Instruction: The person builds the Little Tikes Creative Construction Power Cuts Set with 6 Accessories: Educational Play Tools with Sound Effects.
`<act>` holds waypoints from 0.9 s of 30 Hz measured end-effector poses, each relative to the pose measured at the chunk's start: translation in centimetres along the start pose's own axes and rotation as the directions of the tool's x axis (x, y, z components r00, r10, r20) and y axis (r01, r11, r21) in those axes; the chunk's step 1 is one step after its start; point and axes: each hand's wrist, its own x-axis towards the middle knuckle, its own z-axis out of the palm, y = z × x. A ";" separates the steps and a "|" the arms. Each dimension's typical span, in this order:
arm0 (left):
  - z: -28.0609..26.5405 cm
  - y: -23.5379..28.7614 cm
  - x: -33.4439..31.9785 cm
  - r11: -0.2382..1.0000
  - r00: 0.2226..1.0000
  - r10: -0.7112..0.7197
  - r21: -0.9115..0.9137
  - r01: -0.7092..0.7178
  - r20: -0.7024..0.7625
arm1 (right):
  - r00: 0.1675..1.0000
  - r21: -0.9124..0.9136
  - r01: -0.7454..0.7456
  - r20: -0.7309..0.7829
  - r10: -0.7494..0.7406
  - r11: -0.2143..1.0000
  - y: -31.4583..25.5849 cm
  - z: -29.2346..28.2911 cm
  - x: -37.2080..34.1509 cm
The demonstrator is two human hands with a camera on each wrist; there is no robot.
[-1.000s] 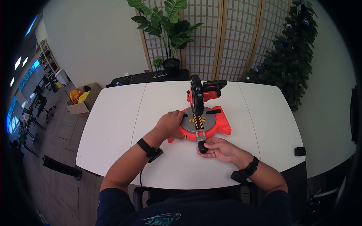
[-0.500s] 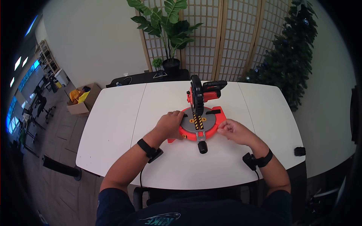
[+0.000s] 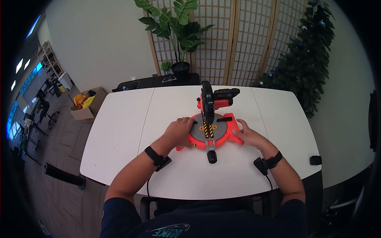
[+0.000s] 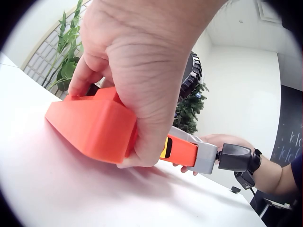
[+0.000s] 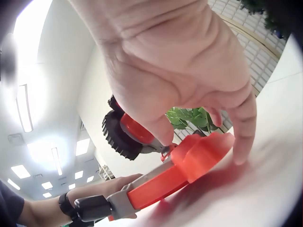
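Observation:
A toy miter saw with a red base (image 3: 235, 129), grey round plate (image 3: 220, 129) and black blade guard (image 3: 207, 103) stands upright on the white table. My left hand (image 3: 177, 133) grips the left side of the base; in the left wrist view the thumb of that hand (image 4: 137, 85) lies along the red edge. Over the base's right wing is my right hand (image 3: 252, 137), which the right wrist view shows with thumb and fingers (image 5: 244, 127) on opposite sides of the red part (image 5: 201, 156). A black knob (image 3: 212, 157) points toward me between the hands.
A small black object (image 3: 315, 159) lies at the right edge of the white table (image 3: 119, 139). Behind the table are a potted plant (image 3: 181, 69), a folding screen and a decorated tree (image 3: 301, 59). A cardboard box (image 3: 95, 105) stands at the left.
My right hand has left the black knob and moved to the right wing of the base, taking hold there. The knob sits slightly nearer to me. My left hand has stayed in place.

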 end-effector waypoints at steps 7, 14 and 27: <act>-0.4 0.2 -0.3 0.999 0.999 0.046 0.020 -0.046 0.011 | 0.985 0.165 0.110 0.115 -0.130 0.980 0.6 0.8 -0.2; 0.1 -0.4 -0.7 0.998 0.998 0.063 -0.011 -0.063 -0.016 | 0.983 0.178 0.092 0.142 -0.119 0.980 1.0 1.3 -0.8; 1.0 -2.5 -1.6 0.989 0.998 0.039 -0.143 -0.031 0.050 | 0.982 0.166 0.099 0.145 -0.123 0.981 1.8 1.7 -1.0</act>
